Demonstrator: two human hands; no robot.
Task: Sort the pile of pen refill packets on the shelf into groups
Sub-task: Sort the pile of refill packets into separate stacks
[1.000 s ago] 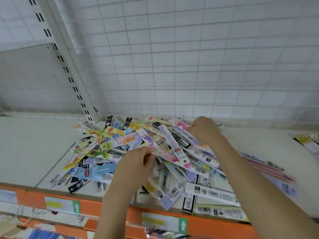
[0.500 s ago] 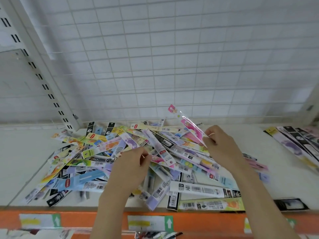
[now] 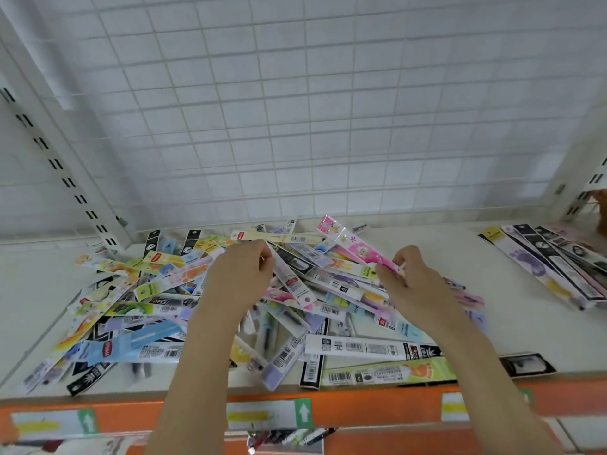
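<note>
Packets of pen refills (image 3: pixel 184 310) lie in a loose, overlapping pile across the white shelf (image 3: pixel 39 290), filling it from about 9 o'clock to the centre. A sorted row of packets (image 3: pixel 551 267) lies flat and side by side at 2 o'clock, well apart from the pile. Along the front runs the orange shelf edge (image 3: pixel 377 408), at 6 o'clock.

The left hand (image 3: pixel 239 280) hovers over the middle of the pile, its fingers curled and pinching the upper end of a pale lilac packet (image 3: pixel 292 284) that slants down toward 5 o'clock. The right hand (image 3: pixel 414 284) pinches the lower end of a pink packet (image 3: pixel 354 247), which rises clear of the pile toward 11 o'clock.

Each packet looks light, thin and glossy, likely slippery against its neighbours, with some stiffness from the backing card and the refill inside. A pinch at 1 end, on the card header or barcode strip, seems the safest hold; dragging from the middle would probably disturb the packets around it. The pink one probably belongs to a group not yet laid out.
</note>
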